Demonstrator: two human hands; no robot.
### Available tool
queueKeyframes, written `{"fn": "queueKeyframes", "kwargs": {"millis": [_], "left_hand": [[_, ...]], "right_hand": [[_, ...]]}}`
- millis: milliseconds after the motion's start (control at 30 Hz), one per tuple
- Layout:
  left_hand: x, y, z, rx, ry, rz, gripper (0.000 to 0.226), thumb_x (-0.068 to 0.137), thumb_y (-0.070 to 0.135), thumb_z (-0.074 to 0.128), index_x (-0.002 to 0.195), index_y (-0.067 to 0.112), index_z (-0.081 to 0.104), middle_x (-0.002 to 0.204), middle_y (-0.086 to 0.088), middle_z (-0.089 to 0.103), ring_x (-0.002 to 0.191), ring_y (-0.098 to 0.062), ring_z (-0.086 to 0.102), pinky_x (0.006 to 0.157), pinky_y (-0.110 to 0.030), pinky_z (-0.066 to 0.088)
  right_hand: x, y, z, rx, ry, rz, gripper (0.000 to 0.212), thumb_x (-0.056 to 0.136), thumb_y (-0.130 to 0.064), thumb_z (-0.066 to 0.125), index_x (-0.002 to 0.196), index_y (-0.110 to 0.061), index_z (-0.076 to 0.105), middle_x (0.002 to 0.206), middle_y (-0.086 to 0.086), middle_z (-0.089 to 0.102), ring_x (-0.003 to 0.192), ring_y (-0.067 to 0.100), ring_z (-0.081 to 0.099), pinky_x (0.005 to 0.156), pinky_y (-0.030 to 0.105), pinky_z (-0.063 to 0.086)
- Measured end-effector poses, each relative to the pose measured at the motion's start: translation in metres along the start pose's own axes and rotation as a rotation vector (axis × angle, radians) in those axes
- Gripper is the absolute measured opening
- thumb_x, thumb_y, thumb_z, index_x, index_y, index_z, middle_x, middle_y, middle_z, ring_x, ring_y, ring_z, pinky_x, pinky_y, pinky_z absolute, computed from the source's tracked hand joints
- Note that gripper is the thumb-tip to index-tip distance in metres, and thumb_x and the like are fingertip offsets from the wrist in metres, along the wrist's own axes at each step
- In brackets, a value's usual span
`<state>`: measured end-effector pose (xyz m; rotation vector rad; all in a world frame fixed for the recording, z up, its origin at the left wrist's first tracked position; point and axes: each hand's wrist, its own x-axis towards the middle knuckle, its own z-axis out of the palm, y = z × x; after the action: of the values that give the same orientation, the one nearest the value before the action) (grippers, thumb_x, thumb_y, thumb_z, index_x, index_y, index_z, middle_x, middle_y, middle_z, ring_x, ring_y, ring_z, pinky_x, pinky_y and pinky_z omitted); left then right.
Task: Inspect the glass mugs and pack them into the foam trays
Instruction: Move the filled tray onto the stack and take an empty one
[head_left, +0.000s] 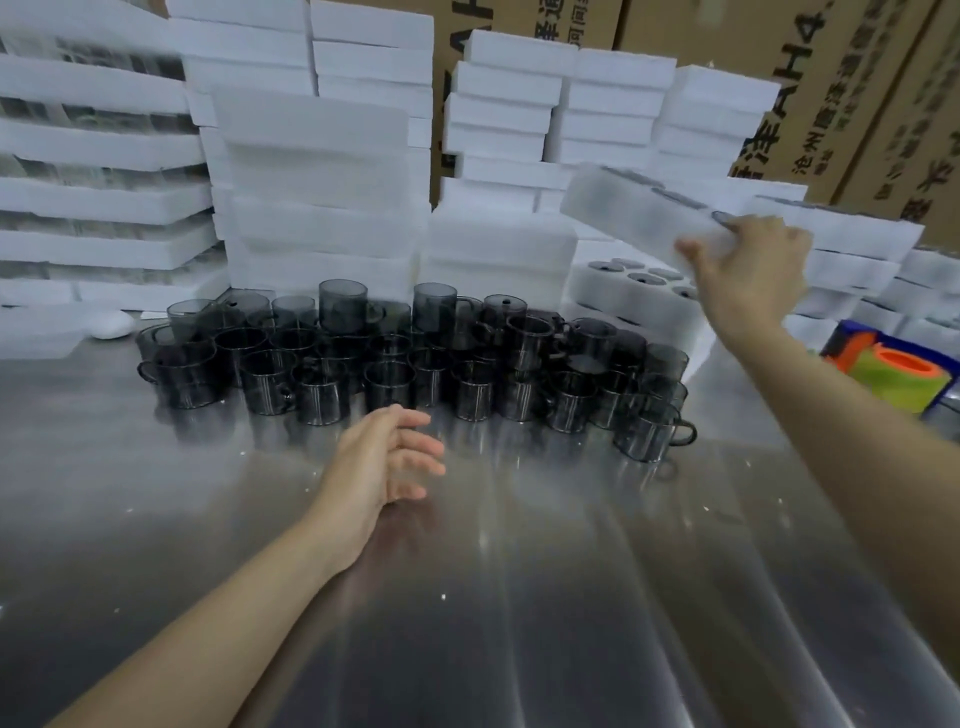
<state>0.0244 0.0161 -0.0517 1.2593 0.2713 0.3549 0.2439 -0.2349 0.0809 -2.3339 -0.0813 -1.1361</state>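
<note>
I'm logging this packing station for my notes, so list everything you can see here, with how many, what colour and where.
glass mugs: dozens, smoky dark grey, clustered mid-table, a few stacked on others.
foam tray: one, white, tilted in the air at right, held by the right hand.
foam tray with round pockets: one, white, lying under the lifted tray, right of the mugs.
foam stacks: many, white, piled along the back of the table.
cardboard boxes: several, brown with dark print, behind the foam.
colourful pack: one, orange, green and blue, far right edge.
table: one, shiny metal, foreground.
left hand: open, above the table before the mugs.
right hand: grips the lifted tray's end.
</note>
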Motion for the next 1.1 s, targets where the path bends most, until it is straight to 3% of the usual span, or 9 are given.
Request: {"fn": "queueKeyframes", "kwargs": {"millis": [367, 467, 533, 600, 667, 767, 833, 1000, 1100], "left_hand": [[0.0, -0.009, -0.002, 0.197, -0.023, 0.047, 0.028, 0.099, 0.009, 0.041, 0.087, 0.006, 0.066, 0.07, -0.01, 0.069, 0.045, -0.014, 0.054, 0.039, -0.019, 0.039], [-0.001, -0.007, 0.001, 0.191, -0.022, 0.053, 0.027, 0.099, 0.008, 0.041, 0.086, 0.005, 0.065, 0.067, -0.009, 0.068, 0.045, -0.014, 0.054, 0.039, -0.019, 0.039], [-0.002, -0.006, 0.003, 0.197, -0.024, 0.056, 0.027, 0.099, 0.007, 0.04, 0.087, 0.004, 0.064, 0.066, -0.008, 0.067, 0.046, -0.014, 0.054, 0.04, -0.019, 0.04], [-0.003, -0.005, 0.004, 0.199, -0.028, 0.059, 0.027, 0.099, 0.007, 0.039, 0.087, 0.004, 0.063, 0.065, -0.007, 0.067, 0.046, -0.014, 0.054, 0.04, -0.019, 0.04], [-0.004, -0.004, 0.004, 0.198, -0.033, 0.059, 0.026, 0.099, 0.006, 0.039, 0.087, 0.004, 0.062, 0.064, -0.006, 0.066, 0.046, -0.014, 0.054, 0.041, -0.019, 0.041], [-0.006, -0.002, 0.004, 0.21, -0.056, 0.059, 0.027, 0.1, 0.006, 0.038, 0.087, 0.004, 0.062, 0.063, -0.005, 0.065, 0.046, -0.013, 0.054, 0.041, -0.019, 0.041], [-0.005, -0.002, 0.004, 0.226, -0.063, 0.06, 0.027, 0.1, 0.007, 0.038, 0.087, 0.004, 0.062, 0.063, -0.004, 0.065, 0.046, -0.013, 0.054, 0.042, -0.019, 0.041], [-0.006, -0.004, 0.005, 0.256, -0.081, 0.076, 0.028, 0.1, 0.007, 0.038, 0.085, 0.008, 0.062, 0.061, 0.0, 0.065, 0.044, -0.012, 0.054, 0.042, -0.019, 0.042], [-0.006, -0.007, 0.007, 0.274, -0.081, 0.085, 0.03, 0.1, 0.007, 0.038, 0.082, 0.012, 0.061, 0.061, 0.001, 0.064, 0.045, -0.012, 0.054, 0.043, -0.019, 0.041]], "right_hand": [[0.031, 0.024, 0.074, -0.287, -0.237, 0.07, 0.047, 0.094, -0.032, 0.053, 0.128, -0.002, 0.048, 0.13, 0.021, 0.043, 0.127, 0.036, 0.032, 0.088, 0.047, 0.039], [0.033, 0.007, 0.077, -0.416, -0.246, 0.061, 0.047, 0.088, -0.019, 0.049, 0.13, 0.0, 0.04, 0.138, 0.022, 0.035, 0.132, 0.04, 0.026, 0.11, 0.061, 0.016], [0.033, -0.012, 0.08, -0.401, -0.181, -0.137, 0.052, 0.081, -0.01, 0.05, 0.131, -0.003, 0.04, 0.138, 0.021, 0.034, 0.135, 0.038, 0.024, 0.112, 0.063, 0.002], [0.028, -0.039, 0.088, -0.235, -0.212, -0.364, 0.055, 0.079, -0.003, 0.05, 0.133, -0.003, 0.043, 0.138, 0.021, 0.036, 0.129, 0.038, 0.033, 0.111, 0.059, 0.021], [0.023, -0.072, 0.098, -0.029, -0.41, -0.398, 0.059, 0.082, 0.004, 0.046, 0.14, -0.005, 0.039, 0.144, 0.018, 0.031, 0.127, 0.038, 0.039, 0.099, 0.048, 0.04], [0.022, -0.107, 0.118, -0.038, -0.69, -0.407, 0.065, 0.089, 0.003, 0.043, 0.15, -0.009, 0.024, 0.151, 0.019, 0.027, 0.136, 0.037, 0.031, 0.107, 0.045, 0.035], [0.023, -0.121, 0.131, -0.134, -0.749, -0.429, 0.066, 0.093, -0.002, 0.044, 0.152, -0.011, 0.017, 0.149, 0.023, 0.029, 0.134, 0.04, 0.032, 0.108, 0.048, 0.033], [0.023, -0.131, 0.155, -0.254, -0.682, -0.334, 0.069, 0.092, -0.023, 0.06, 0.148, -0.012, 0.022, 0.148, 0.027, 0.016, 0.13, 0.046, 0.029, 0.104, 0.051, 0.03], [0.02, -0.128, 0.158, -0.237, -0.606, -0.291, 0.065, 0.086, -0.026, 0.068, 0.143, -0.018, 0.036, 0.142, 0.024, 0.023, 0.121, 0.046, 0.037, 0.106, 0.048, 0.026]]}}
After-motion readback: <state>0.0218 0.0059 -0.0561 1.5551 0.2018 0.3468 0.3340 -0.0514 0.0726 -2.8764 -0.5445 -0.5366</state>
